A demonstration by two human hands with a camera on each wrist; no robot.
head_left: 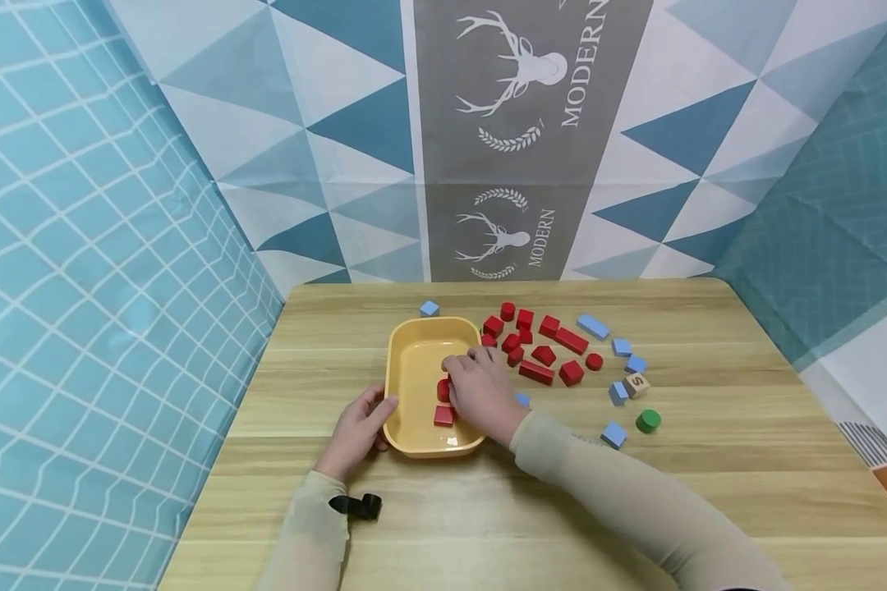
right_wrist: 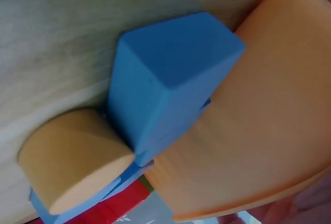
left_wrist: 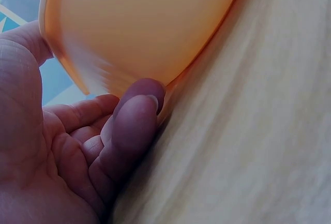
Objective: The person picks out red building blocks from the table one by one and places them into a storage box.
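- 2 red blocks [head_left: 443, 402] lie inside the yellow tray [head_left: 412, 373], against its right wall; the tray sits on the wooden table [head_left: 710, 476], left of middle and near the front edge.
- Right hand [head_left: 479, 386]: laid over the tray's right rim, fingers bent down toward the blocks inside. Whether the fingertips pinch a block cannot be told, since the back of the hand hides them.
- Left hand [head_left: 356, 428]: fingers nearly straight, pressed against the tray's left outer wall near its front corner, thumb at the rim. The left wrist view shows a fingertip [left_wrist: 135, 111] touching the wall's base; it steadies the tray without curling round it.
- Step in hand, as a judgement: red blocks are being gathered into the tray, and this is a placing or releasing stroke. The next move would call for lifting the right hand clear of the rim and reaching rightward to the red pile [head_left: 535, 341], while the left hand keeps the tray from sliding.
- Materials: the tray is smooth, glossy plastic, a rounded rectangle with sloping walls. The blocks look like painted wood with a matt finish: bricks, cubes, short cylinders and 1 roof-shaped piece.
- Outward: blue blocks [head_left: 621, 373] are scattered to the right, with a green cylinder [head_left: 648, 421] and a plain lettered cube [head_left: 636, 383]. 1 blue block [head_left: 429, 309] lies behind the tray.
- Table: pale wood-grain surface.
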